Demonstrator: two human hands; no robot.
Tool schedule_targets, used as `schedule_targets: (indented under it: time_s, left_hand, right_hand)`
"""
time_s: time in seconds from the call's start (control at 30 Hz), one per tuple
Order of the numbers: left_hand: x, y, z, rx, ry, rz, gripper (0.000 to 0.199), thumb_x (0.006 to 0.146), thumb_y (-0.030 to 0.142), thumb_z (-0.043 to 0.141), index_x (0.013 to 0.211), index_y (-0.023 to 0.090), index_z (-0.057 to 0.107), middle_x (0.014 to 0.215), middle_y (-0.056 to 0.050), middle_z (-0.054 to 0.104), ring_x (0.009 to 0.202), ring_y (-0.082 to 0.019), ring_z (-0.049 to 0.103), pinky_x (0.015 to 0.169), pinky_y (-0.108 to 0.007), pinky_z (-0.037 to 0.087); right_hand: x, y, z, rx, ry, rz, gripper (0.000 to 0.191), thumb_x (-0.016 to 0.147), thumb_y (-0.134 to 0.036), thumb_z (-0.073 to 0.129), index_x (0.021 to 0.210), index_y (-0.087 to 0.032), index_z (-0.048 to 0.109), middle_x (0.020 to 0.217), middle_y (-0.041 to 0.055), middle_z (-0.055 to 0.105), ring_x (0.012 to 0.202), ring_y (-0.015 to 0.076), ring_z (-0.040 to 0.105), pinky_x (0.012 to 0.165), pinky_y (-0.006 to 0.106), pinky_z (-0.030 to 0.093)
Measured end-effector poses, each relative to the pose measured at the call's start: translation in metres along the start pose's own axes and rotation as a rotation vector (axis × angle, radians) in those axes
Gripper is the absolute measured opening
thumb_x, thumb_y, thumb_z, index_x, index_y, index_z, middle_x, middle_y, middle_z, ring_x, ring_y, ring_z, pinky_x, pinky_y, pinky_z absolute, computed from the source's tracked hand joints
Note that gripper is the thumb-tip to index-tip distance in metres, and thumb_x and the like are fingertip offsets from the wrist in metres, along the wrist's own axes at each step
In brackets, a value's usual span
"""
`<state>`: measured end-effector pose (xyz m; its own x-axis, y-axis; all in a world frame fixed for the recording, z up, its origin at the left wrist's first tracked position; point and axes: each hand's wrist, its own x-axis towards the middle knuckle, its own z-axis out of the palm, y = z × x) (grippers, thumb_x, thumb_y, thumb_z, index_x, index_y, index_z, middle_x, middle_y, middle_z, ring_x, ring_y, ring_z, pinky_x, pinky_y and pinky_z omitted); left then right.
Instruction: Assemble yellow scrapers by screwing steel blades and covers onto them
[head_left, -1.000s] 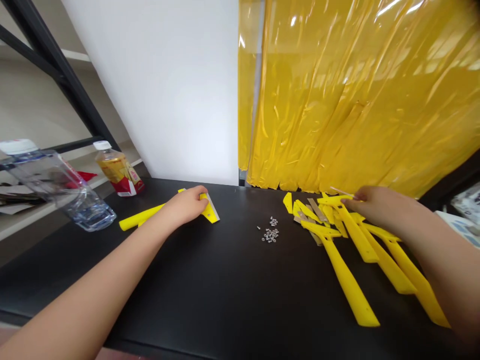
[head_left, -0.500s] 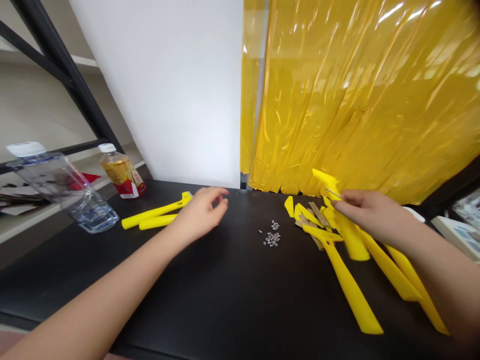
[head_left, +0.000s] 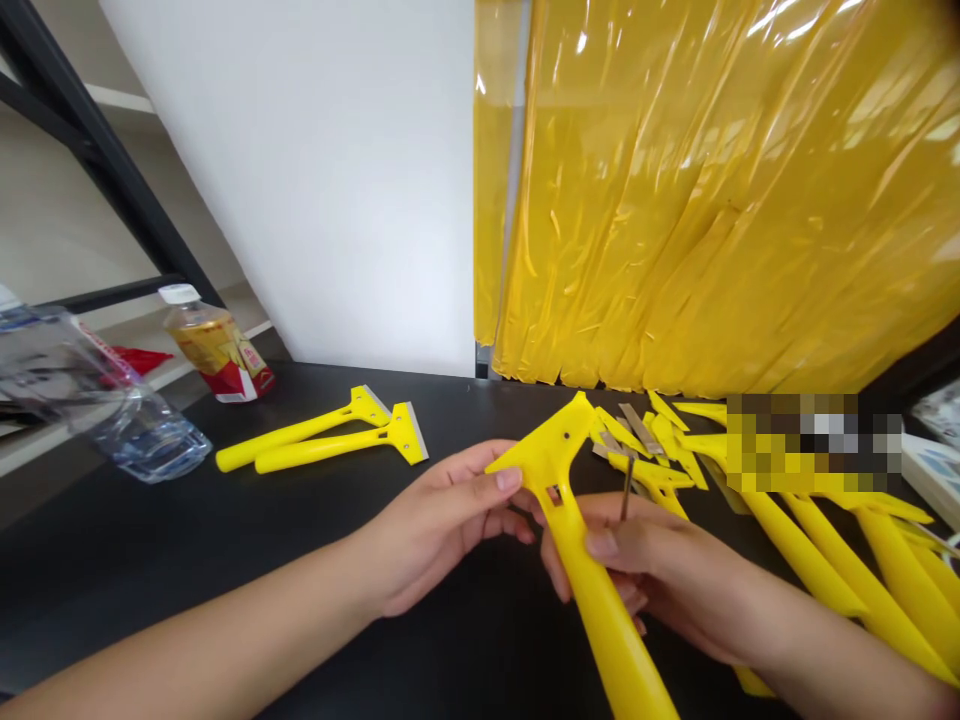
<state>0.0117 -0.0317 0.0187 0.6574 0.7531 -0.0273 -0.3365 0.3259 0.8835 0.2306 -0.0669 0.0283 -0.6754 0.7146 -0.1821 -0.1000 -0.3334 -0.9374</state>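
Observation:
A yellow scraper handle (head_left: 581, 530) without a blade is held up before me, its wide head toward the back. My left hand (head_left: 461, 510) pinches the left corner of that head between thumb and fingers. My right hand (head_left: 637, 560) grips the neck, thumb on its edge. A thin dark metal rod (head_left: 628, 488) sticks up from the right hand; its lower end is hidden. Left of my hands lie two yellow scrapers (head_left: 330, 448) with blades fitted. To the right is a pile of yellow handles (head_left: 799, 550), with small yellow plates (head_left: 675, 445) and grey-brown blades (head_left: 639, 428).
A clear water bottle (head_left: 150, 430) leans at the left of the black table (head_left: 300, 560), with a red-and-yellow drink bottle (head_left: 217, 345) behind it. A white panel (head_left: 322, 180) and a yellow plastic curtain (head_left: 675, 200) stand along the back. A blurred patch covers something at right.
My right hand has brought one scraper handle from the pile to the middle. My left hand has moved right from beside the finished scrapers and taken hold of its head. The small screws are now hidden.

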Motion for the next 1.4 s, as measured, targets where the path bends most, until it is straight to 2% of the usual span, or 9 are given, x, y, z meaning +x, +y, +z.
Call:
schedule_targets:
  time_s: [0.1, 0.17, 0.23, 0.3, 0.43, 0.57, 1.0, 1.13, 1.4]
  left_hand:
    - [0.002, -0.001, -0.003, -0.035, 0.026, -0.023, 0.017, 0.094, 0.033, 0.074, 0.098, 0.017, 0.079, 0.099, -0.008, 0.074, 0.093, -0.019, 0.069, 0.088, -0.028, 0.054]
    - [0.003, 0.0, -0.005, -0.062, 0.085, -0.015, 0.014, 0.091, 0.03, 0.077, 0.093, 0.016, 0.079, 0.095, -0.007, 0.075, 0.088, -0.017, 0.069, 0.084, -0.027, 0.055]
    - [0.005, 0.003, -0.007, -0.115, 0.167, 0.021, 0.01, 0.091, 0.026, 0.077, 0.092, 0.017, 0.079, 0.093, -0.006, 0.076, 0.084, -0.015, 0.07, 0.083, -0.026, 0.057]
    - [0.008, 0.006, -0.01, -0.167, 0.239, 0.067, 0.007, 0.091, 0.024, 0.076, 0.092, 0.017, 0.078, 0.089, -0.005, 0.076, 0.083, -0.015, 0.07, 0.083, -0.026, 0.058]
    - [0.011, 0.009, -0.016, -0.132, 0.308, 0.122, 0.009, 0.089, 0.025, 0.078, 0.09, 0.016, 0.077, 0.086, -0.006, 0.076, 0.079, -0.016, 0.071, 0.078, -0.026, 0.061]
    - [0.01, 0.006, -0.017, -0.062, 0.371, 0.058, 0.014, 0.087, 0.027, 0.081, 0.086, 0.016, 0.074, 0.073, -0.002, 0.072, 0.067, -0.014, 0.068, 0.067, -0.023, 0.059]
    - [0.01, 0.001, -0.015, 0.008, 0.33, 0.013, 0.024, 0.095, 0.041, 0.073, 0.094, 0.022, 0.057, 0.079, 0.001, 0.064, 0.071, -0.015, 0.067, 0.059, -0.027, 0.062]
    - [0.008, 0.002, -0.01, 0.061, 0.3, -0.038, 0.03, 0.098, 0.05, 0.066, 0.094, 0.026, 0.049, 0.07, 0.004, 0.061, 0.054, -0.012, 0.062, 0.041, -0.018, 0.046]
    - [0.008, -0.005, -0.019, 0.148, 0.236, -0.1, 0.019, 0.097, 0.035, 0.069, 0.099, 0.019, 0.059, 0.073, -0.001, 0.064, 0.061, -0.01, 0.06, 0.059, -0.02, 0.049]
  right_hand:
    - [-0.006, -0.007, -0.001, -0.161, -0.013, 0.073, 0.038, 0.096, -0.051, 0.059, 0.097, -0.017, 0.075, 0.067, -0.0038, 0.046, 0.057, 0.0095, 0.038, 0.054, 0.022, 0.034]
    - [-0.017, -0.011, -0.008, -0.499, 0.078, 0.11, 0.038, 0.1, -0.052, 0.054, 0.11, -0.024, 0.078, 0.077, 0.0005, 0.06, 0.068, 0.0141, 0.054, 0.065, 0.026, 0.046]
    - [-0.03, -0.011, -0.025, -0.989, 0.278, 0.081, 0.035, 0.101, -0.049, 0.053, 0.125, -0.036, 0.075, 0.102, 0.0032, 0.076, 0.093, 0.023, 0.068, 0.088, 0.039, 0.054]
    - [-0.039, -0.011, -0.049, -1.341, 0.512, 0.028, 0.037, 0.101, -0.042, 0.051, 0.131, -0.044, 0.071, 0.13, -0.0002, 0.074, 0.117, 0.0301, 0.068, 0.107, 0.053, 0.047]
    - [-0.035, -0.01, -0.092, -1.693, 0.782, 0.106, 0.041, 0.1, -0.041, 0.045, 0.13, -0.032, 0.072, 0.128, 0.0059, 0.077, 0.109, 0.0317, 0.074, 0.1, 0.048, 0.053]
    - [-0.021, -0.006, -0.106, -1.747, 0.833, 0.212, 0.047, 0.092, -0.054, 0.057, 0.125, -0.025, 0.073, 0.109, 0.012, 0.08, 0.099, 0.0382, 0.075, 0.084, 0.047, 0.055]
    - [-0.042, -0.005, -0.121, -1.762, 0.688, 0.278, 0.023, 0.086, -0.043, 0.063, 0.103, -0.032, 0.075, 0.102, 0.0065, 0.08, 0.095, 0.0345, 0.075, 0.078, 0.042, 0.05]
    - [-0.031, -0.005, -0.118, -1.759, 0.724, 0.289, 0.029, 0.088, -0.05, 0.061, 0.106, -0.03, 0.073, 0.096, 0.0065, 0.079, 0.091, 0.0339, 0.075, 0.073, 0.04, 0.049]
    - [-0.006, 0.008, -0.122, -1.736, 0.815, 0.265, 0.021, 0.089, -0.042, 0.059, 0.099, -0.025, 0.068, 0.093, 0.008, 0.078, 0.087, 0.03, 0.074, 0.069, 0.035, 0.045]
